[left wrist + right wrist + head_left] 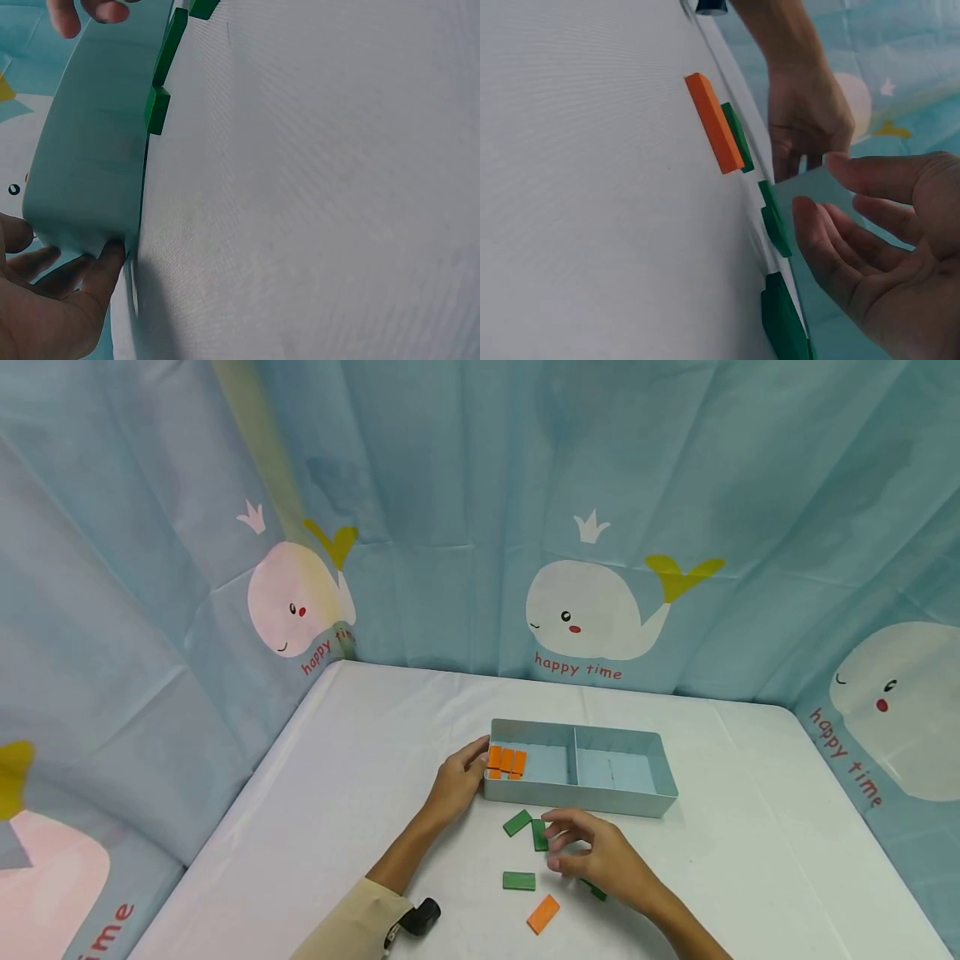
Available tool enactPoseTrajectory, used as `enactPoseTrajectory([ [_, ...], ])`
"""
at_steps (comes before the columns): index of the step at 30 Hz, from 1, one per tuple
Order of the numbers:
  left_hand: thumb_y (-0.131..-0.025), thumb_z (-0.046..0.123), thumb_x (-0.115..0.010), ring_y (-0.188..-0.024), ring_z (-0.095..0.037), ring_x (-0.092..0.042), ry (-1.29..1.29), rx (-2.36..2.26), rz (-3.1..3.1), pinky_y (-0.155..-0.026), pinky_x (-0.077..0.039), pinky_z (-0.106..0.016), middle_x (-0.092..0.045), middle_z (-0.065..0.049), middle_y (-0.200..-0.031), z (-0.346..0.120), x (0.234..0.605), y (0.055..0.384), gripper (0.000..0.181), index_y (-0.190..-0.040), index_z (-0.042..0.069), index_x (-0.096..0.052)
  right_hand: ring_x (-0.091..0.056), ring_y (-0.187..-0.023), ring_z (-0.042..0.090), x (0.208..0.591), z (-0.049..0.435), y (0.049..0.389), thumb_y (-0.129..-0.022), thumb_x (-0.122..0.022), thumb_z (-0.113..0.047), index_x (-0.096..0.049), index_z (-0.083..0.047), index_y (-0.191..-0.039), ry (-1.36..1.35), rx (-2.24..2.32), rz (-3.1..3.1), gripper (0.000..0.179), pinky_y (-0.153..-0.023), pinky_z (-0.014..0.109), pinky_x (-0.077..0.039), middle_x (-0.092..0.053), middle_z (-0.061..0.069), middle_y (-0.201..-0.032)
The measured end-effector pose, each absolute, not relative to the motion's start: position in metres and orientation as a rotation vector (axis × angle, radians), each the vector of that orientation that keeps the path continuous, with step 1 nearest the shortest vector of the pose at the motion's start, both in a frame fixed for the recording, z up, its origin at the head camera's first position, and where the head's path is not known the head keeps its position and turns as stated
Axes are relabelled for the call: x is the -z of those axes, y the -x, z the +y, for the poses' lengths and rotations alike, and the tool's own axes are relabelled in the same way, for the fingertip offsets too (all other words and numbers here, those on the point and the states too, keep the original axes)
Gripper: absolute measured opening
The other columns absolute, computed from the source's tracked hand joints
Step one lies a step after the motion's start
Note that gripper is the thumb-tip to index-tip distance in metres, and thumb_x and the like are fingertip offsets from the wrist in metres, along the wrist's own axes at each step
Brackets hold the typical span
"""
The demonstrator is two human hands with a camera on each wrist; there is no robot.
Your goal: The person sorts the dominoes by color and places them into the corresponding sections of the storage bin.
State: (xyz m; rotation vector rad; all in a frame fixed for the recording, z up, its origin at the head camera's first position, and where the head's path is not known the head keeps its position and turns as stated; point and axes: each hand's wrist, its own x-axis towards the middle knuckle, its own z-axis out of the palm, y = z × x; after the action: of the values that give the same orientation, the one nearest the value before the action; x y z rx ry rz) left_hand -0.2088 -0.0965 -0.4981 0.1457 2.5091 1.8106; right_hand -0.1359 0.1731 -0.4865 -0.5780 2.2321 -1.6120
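While the left hand [453, 787] rests its fingertips against the left end of a grey-blue box [581, 798], the right hand [596, 856] hovers below the box's front wall, lower right of frame centre. Left hand: released, digits touching the end wall, not wrapped round it. Right hand: also released, fingers bent, thumb and fingertips apart with a gap between them.

Box: just below and right of frame centre, on the white worktop [337, 777]; one divider, two compartments. Orange pieces [507, 761] lie grouped at the far left of the left compartment; front ones partly hidden by the front wall.

Loose pieces, lower centre of frame: a tilted green piece [517, 822] near the front wall; a second green piece [539, 835] just beside it, partly covered by the right fingertips; a level green piece [519, 881] lower down; further green [595, 890] partly hidden under the right hand, count unclear. Single orange piece [543, 914], diagonal, nearest the bottom edge.

Upper frame: blue curtain [450, 593] with printed whales.
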Motion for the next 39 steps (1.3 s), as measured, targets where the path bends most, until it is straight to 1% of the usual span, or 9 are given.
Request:
enactPoseTrajectory([
  [2, -0.114, 0.028, -0.048, -0.156, -0.032, -0.039, -0.142, -1.807, 2.51, -0.128, -0.032, -0.054, -0.048, -0.009, -0.164, -0.097, 0.499, 0.209, 0.052, -0.162, 0.007, -0.044, -0.072, -0.105, 0.024, 0.487, 0.173, 0.133, -0.092, -0.082, -0.011, -0.06, -0.002, -0.143, 0.552, 1.613, 2.203, 0.056, -0.073, 0.039, -0.068, -0.067, 0.023, -0.124],
  [6, -0.114, 0.027, -0.047, -0.156, -0.033, -0.039, -0.146, -1.806, 2.515, -0.128, -0.031, -0.054, -0.048, -0.009, -0.164, -0.097, 0.499, 0.209, 0.052, -0.162, 0.006, -0.044, -0.071, -0.107, 0.027, 0.489, 0.174, 0.129, -0.092, -0.082, -0.01, -0.057, -0.003, -0.147, 0.533, 1.619, 2.14, 0.061, -0.072, 0.043, -0.068, -0.066, 0.024, -0.127],
  [15, -0.114, 0.027, -0.047, -0.156, -0.032, -0.039, -0.141, -1.817, 2.509, -0.129, -0.031, -0.054, -0.048, -0.009, -0.164, -0.096, 0.497, 0.208, 0.051, -0.161, 0.006, -0.044, -0.071, -0.11, 0.027, 0.492, 0.174, 0.123, -0.088, -0.084, -0.008, -0.048, -0.003, -0.154, 0.544, 1.594, 2.07, 0.075, -0.074, 0.04, -0.068, -0.063, 0.024, -0.132],
  [18, -0.114, 0.026, -0.047, -0.156, -0.033, -0.039, -0.146, -1.824, 2.506, -0.128, -0.032, -0.054, -0.048, -0.01, -0.164, -0.096, 0.497, 0.208, 0.051, -0.161, 0.006, -0.044, -0.072, -0.11, 0.026, 0.493, 0.174, 0.123, -0.088, -0.085, -0.008, -0.047, -0.003, -0.155, 0.563, 1.58, 2.07, 0.077, -0.077, 0.035, -0.067, -0.064, 0.022, -0.133],
  [24, -0.114, 0.026, -0.047, -0.156, -0.032, -0.04, -0.139, -1.824, 2.509, -0.129, -0.032, -0.054, -0.048, -0.01, -0.164, -0.096, 0.496, 0.208, 0.05, -0.161, 0.009, -0.046, -0.072, -0.113, 0.025, 0.496, 0.174, 0.123, -0.088, -0.086, -0.011, -0.047, -0.005, -0.155, 0.594, 1.545, 2.103, 0.078, -0.086, 0.028, -0.063, -0.066, 0.019, -0.133],
  [29, -0.114, 0.027, -0.047, -0.155, -0.033, -0.04, -0.137, -1.826, 2.507, -0.128, -0.032, -0.054, -0.049, -0.01, -0.164, -0.095, 0.496, 0.207, 0.05, -0.161, 0.009, -0.046, -0.072, -0.115, 0.027, 0.496, 0.172, 0.124, -0.088, -0.087, -0.011, -0.048, -0.002, -0.153, 0.617, 1.568, 2.095, 0.076, -0.09, 0.027, -0.063, -0.066, 0.02, -0.132],
  [34, -0.114, 0.026, -0.047, -0.155, -0.032, -0.04, -0.135, -1.823, 2.504, -0.128, -0.032, -0.054, -0.048, -0.01, -0.164, -0.096, 0.497, 0.208, 0.05, -0.161, 0.008, -0.045, -0.07, -0.117, 0.029, 0.493, 0.167, 0.12, -0.09, -0.085, -0.009, -0.047, 0.003, -0.153, 0.659, 1.597, 2.037, 0.074, -0.091, 0.032, -0.064, -0.064, 0.025, -0.131],
  [36, -0.114, 0.026, -0.046, -0.155, -0.032, -0.04, -0.136, -1.82, 2.502, -0.128, -0.033, -0.054, -0.048, -0.01, -0.164, -0.096, 0.497, 0.208, 0.051, -0.162, 0.007, -0.044, -0.069, -0.117, 0.029, 0.493, 0.167, 0.117, -0.09, -0.085, -0.011, -0.049, 0.003, -0.151, 0.671, 1.584, 2.061, 0.073, -0.093, 0.032, -0.064, -0.065, 0.024, -0.131],
  [39, -0.114, 0.026, -0.046, -0.155, -0.032, -0.04, -0.137, -1.815, 2.506, -0.128, -0.033, -0.053, -0.048, -0.01, -0.164, -0.096, 0.498, 0.208, 0.051, -0.162, 0.007, -0.044, -0.068, -0.116, 0.024, 0.493, 0.166, 0.114, -0.088, -0.088, -0.015, -0.054, -0.002, -0.149, 0.661, 1.543, 2.15, 0.071, -0.093, 0.029, -0.063, -0.068, 0.018, -0.13],
])
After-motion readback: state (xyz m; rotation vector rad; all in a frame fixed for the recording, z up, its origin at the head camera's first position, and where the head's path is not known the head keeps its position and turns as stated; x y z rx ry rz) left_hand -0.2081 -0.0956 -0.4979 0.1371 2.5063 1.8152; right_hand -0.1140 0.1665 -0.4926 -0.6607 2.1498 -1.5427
